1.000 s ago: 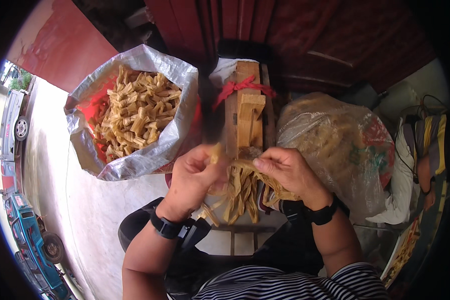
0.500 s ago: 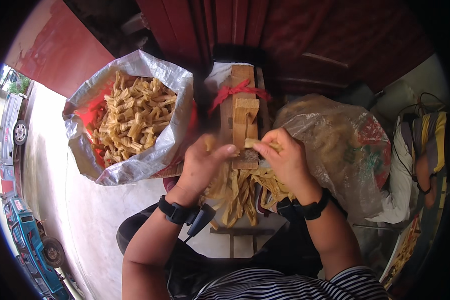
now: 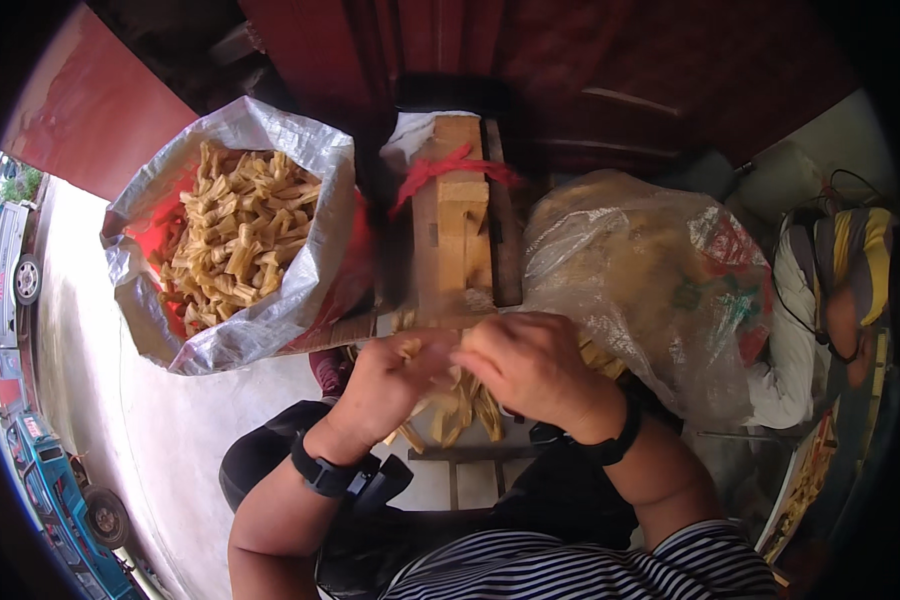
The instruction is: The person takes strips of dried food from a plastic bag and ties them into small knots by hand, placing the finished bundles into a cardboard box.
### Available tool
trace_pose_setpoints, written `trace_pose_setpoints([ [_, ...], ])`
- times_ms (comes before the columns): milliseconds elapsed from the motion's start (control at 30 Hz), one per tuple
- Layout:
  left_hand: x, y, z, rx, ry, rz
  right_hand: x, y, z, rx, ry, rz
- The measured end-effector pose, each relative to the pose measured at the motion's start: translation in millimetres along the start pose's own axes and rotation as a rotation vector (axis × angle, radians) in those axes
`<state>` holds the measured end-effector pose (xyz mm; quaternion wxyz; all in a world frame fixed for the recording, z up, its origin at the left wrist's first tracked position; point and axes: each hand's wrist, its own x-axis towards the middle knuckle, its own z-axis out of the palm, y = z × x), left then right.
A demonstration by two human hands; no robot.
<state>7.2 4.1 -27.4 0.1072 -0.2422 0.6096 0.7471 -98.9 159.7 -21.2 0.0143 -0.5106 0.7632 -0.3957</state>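
Observation:
My left hand (image 3: 385, 385) is closed in front of a wooden block stand (image 3: 462, 235), a pale yellow dried strip (image 3: 408, 349) showing between its blurred fingers. Close beside it, my right hand (image 3: 540, 370) is curled with the back of the hand up, its fingertips pinching a bit of the same pale strip; motion smears the tips. Below both hands hangs a bunch of loose dried strips (image 3: 460, 415), partly covered by them. A red cloth tie (image 3: 450, 168) is wrapped round the stand, above a small raised block.
At left stands a silvery woven sack (image 3: 335, 180) filled with knotted dried pieces (image 3: 240, 230). A clear plastic bag (image 3: 660, 290) bulges at right, beside draped clothes (image 3: 850, 270). Dark red panels (image 3: 610, 60) rise behind the stand. Parked vehicles (image 3: 55, 490) appear at far left.
Both hands have drawn down toward my body, away from the stand's front end. The right hand has turned back up, its fingertips now close to the left's. The whole view has shifted slightly.

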Motion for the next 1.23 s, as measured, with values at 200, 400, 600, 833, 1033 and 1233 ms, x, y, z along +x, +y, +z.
trace_pose_setpoints([
  [200,-16,-14,22,0.386,-0.518,0.210,-1,-12,-13,0.368,-0.149,-0.280],
  [400,-41,42,18,-0.135,-0.953,0.364,3,-12,-49,0.238,0.050,-0.174],
  [600,-47,57,9,1.102,-0.115,1.108,-9,-32,-32,1.277,-0.571,0.532],
  [833,-29,32,-2,1.118,0.204,1.249,-20,-36,12,1.875,-0.142,0.995],
  [1033,-24,18,1,0.712,0.207,0.685,-7,-31,-3,0.788,-0.064,0.480],
  [1233,-23,3,1,1.061,0.069,0.617,-11,-17,10,0.124,-0.338,0.190],
])
